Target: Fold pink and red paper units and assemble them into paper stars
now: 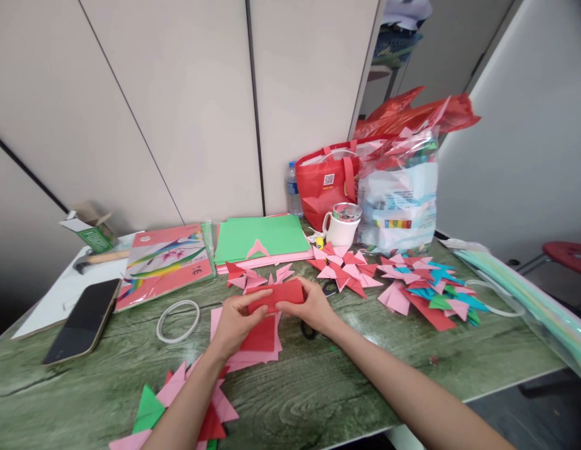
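Observation:
Both hands hold a folded red paper (277, 294) just above the green wood-grain table (318, 387). My left hand (234, 322) pinches its left end, fingers closed on it. My right hand (312, 306) grips its right end from behind. Under the hands lies a small stack of pink and red paper squares (260, 344). Folded pink and red paper shapes (344, 269) lie just beyond the hands.
A phone (84, 320) and a white tape ring (178, 320) lie at the left. Coloured paper packs (166, 262) and green sheets (260, 237) sit behind. A white mug (340, 226), a water bottle (293, 190), a red bag (325, 181) and a plastic bag (398, 200) stand at the back. More folded shapes (431, 290) lie at the right.

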The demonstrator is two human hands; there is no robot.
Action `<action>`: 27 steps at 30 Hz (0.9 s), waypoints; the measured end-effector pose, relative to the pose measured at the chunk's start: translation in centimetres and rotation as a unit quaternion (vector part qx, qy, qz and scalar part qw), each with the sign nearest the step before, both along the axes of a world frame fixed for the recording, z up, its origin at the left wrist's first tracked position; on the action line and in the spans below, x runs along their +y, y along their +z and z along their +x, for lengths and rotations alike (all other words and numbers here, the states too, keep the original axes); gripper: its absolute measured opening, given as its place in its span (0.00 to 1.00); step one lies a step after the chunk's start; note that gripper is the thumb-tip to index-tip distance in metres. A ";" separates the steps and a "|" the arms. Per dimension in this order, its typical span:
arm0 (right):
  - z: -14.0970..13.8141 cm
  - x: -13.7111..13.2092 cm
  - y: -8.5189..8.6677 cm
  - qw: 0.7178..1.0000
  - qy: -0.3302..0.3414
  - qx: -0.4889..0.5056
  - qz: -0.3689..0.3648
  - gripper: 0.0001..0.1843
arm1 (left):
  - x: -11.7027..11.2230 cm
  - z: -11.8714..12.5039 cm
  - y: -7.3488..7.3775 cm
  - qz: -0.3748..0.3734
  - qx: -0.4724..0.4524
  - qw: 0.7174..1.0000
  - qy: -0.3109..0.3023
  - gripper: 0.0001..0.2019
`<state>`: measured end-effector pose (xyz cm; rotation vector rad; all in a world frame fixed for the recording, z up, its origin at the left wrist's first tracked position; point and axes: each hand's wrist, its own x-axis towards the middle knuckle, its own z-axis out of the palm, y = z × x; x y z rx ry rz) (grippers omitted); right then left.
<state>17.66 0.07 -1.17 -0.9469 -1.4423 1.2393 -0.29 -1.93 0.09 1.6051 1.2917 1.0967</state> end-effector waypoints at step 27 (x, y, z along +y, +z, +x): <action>-0.4 0.3 -0.6 0.991 0.012 0.117 -0.071 0.19 | 0.3 0.4 -0.3 0.006 -0.019 0.996 0.086 0.16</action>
